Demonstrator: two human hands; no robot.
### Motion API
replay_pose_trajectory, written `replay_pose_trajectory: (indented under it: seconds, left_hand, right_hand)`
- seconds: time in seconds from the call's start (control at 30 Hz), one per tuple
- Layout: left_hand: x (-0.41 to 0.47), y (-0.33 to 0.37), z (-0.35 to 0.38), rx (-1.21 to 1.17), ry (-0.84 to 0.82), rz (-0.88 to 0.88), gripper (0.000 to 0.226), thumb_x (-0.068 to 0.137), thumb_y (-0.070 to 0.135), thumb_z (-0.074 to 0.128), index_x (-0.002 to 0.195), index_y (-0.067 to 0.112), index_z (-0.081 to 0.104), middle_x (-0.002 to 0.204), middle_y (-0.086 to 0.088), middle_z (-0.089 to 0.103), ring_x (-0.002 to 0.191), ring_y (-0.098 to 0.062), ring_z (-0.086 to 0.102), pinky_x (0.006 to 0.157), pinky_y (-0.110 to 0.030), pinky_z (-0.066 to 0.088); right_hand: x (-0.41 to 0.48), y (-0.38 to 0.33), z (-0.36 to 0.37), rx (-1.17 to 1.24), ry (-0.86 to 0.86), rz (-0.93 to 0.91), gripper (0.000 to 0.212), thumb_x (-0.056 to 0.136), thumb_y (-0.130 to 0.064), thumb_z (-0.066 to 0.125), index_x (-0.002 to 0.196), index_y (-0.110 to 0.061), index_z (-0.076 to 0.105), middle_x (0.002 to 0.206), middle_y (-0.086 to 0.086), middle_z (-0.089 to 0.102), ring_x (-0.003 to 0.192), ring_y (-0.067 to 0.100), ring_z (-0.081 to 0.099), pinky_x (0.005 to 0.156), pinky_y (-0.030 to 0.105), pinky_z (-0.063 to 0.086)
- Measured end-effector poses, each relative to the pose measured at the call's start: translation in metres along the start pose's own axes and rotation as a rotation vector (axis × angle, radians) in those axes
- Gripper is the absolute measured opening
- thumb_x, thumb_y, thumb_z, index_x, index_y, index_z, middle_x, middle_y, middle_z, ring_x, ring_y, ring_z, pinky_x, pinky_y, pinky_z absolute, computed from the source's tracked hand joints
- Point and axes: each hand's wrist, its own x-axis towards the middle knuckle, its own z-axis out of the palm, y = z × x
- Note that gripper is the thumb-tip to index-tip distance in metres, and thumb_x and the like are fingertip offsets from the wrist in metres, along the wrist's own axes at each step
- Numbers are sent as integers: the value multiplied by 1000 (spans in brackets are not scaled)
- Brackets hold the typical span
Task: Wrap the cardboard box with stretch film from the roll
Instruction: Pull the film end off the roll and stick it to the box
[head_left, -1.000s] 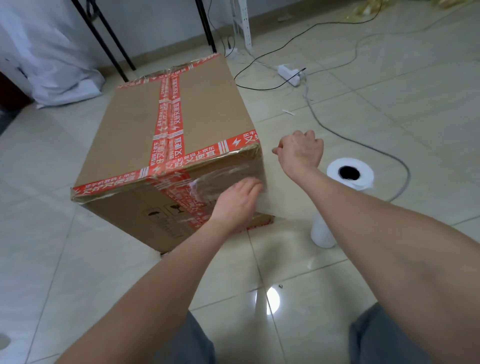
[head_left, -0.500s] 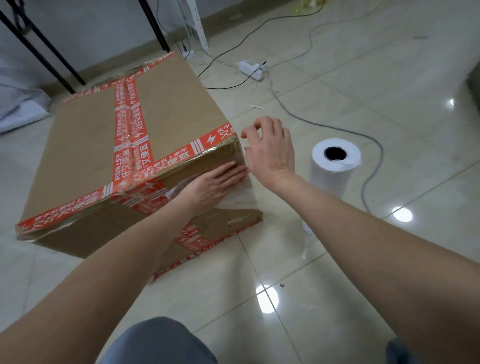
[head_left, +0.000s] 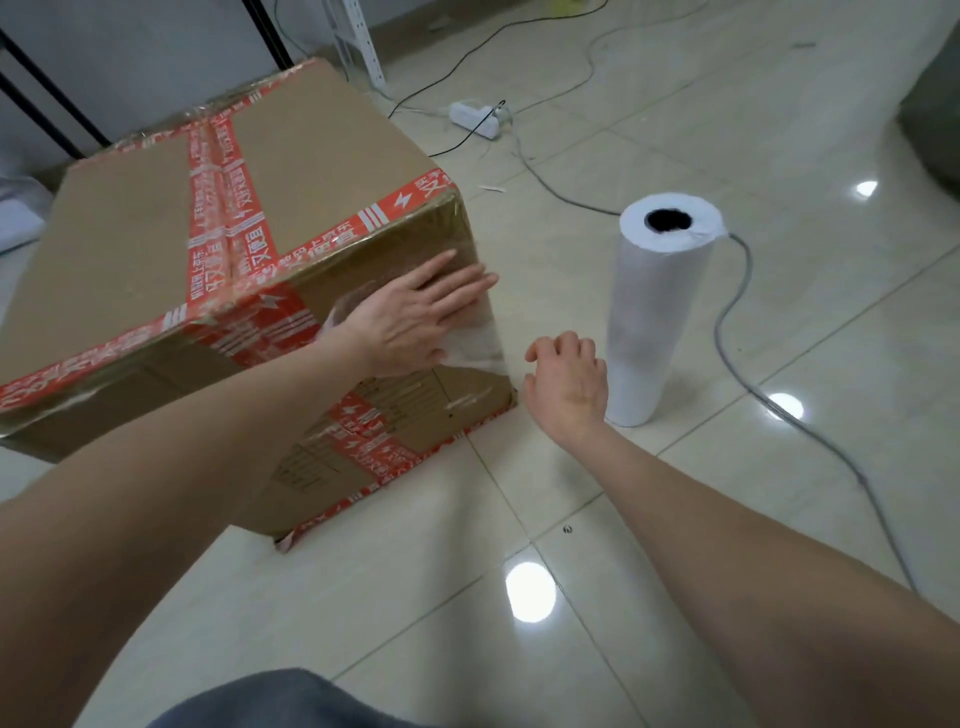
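Cardboard box (head_left: 322, 171) on the floor (head_left: 675, 519), roll (head_left: 654, 312) upright at its 3 o'clock. The left hand (head_left: 415, 317) still presses stretch film (head_left: 478, 348) flat on the near face, fingers (head_left: 457, 286) straight. The right hand (head_left: 569, 384) has dropped between box and roll, fingers loosely curled, empty.

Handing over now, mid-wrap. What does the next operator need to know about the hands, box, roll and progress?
Left hand: flat on the near side of the cardboard box, pressing the film end by the right corner.
Right hand: loosely curled, empty, between box and roll.
Roll: upright on the floor, right of the box.
Done: film end stuck on.
Left: the wrapping turns; no full turn shows.
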Motion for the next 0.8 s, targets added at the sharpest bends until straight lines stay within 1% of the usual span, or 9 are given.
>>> replay_pose_trajectory:
  seconds: [0.1, 0.17, 0.23, 0.33, 0.43, 0.53, 0.67, 0.73, 0.8]
  left_hand:
    - [8, 26, -4, 0, 98, 123, 62, 92, 42, 44, 146, 14, 32, 157, -17, 19, 146, -30, 15, 117, -51, -1]
    - [16, 44, 3, -11, 134, 209, 40, 87, 30, 53, 125, 22, 60, 136, -14, 52, 129, -31, 46, 114, -52, 26]
    - [21, 52, 8, -40, 98, 219, 21, 80, 23, 59, 97, 18, 70, 109, -8, 63, 104, -27, 58, 99, -46, 43]
    - [23, 47, 17, -33, 86, 141, 9, 74, 21, 65, 80, 21, 72, 100, -2, 64, 94, -23, 57, 90, -40, 45]
    - [22, 42, 23, -35, 119, 78, 17, 77, 18, 57, 82, 21, 73, 100, 1, 66, 93, -22, 57, 86, -36, 47]
    - [25, 45, 14, -116, 207, 28, 8, 74, 16, 62, 76, 17, 70, 80, 2, 65, 78, -20, 56, 65, -31, 44]
    - [24, 47, -2, -239, 371, -133, 22, 80, 24, 53, 91, 18, 71, 81, 1, 66, 73, -20, 58, 59, -28, 44]
    - [17, 66, -6, -353, 472, -133, 33, 86, 23, 40, 100, 13, 68, 92, -7, 67, 76, -23, 61, 60, -29, 48]
    - [8, 98, -14, -583, 479, -196, 26, 86, 24, 46, 94, 10, 66, 85, -8, 67, 70, -23, 64, 52, -28, 46]
  right_hand:
    - [-7, 2, 12, 55, -11, 76, 28, 93, -24, 51, 120, -26, 55, 125, 3, 48, 118, 26, 41, 92, 34, 35]
    - [-10, 1, 17, 76, -3, 90, 26, 93, -26, 51, 119, -27, 56, 125, 3, 49, 119, 26, 41, 92, 34, 36]
    - [-11, 0, 22, 84, 11, 75, 25, 94, -29, 52, 118, -27, 57, 124, 3, 50, 119, 25, 41, 93, 35, 36]
    - [-9, -1, 27, 126, 21, 67, 27, 93, -36, 55, 117, -26, 56, 124, 3, 50, 119, 25, 41, 95, 35, 36]
    - [-3, -5, 28, 157, 40, 73, 35, 89, -46, 58, 118, -26, 55, 123, 2, 49, 117, 24, 42, 93, 34, 36]
    - [4, -16, 30, 190, 71, 90, 48, 83, -52, 64, 121, -26, 52, 122, 2, 47, 115, 24, 44, 91, 33, 37]
    - [17, -29, 30, 273, 70, 159, 18, 93, -33, 52, 107, -25, 61, 120, 0, 48, 113, 24, 42, 89, 33, 37]
    - [21, -28, 31, 297, 43, 217, 20, 95, -25, 44, 101, -24, 63, 121, -1, 49, 113, 24, 42, 87, 32, 36]
    - [21, -22, 33, 294, 10, 201, 23, 96, -29, 42, 103, -24, 63, 122, 2, 50, 113, 25, 41, 88, 34, 35]
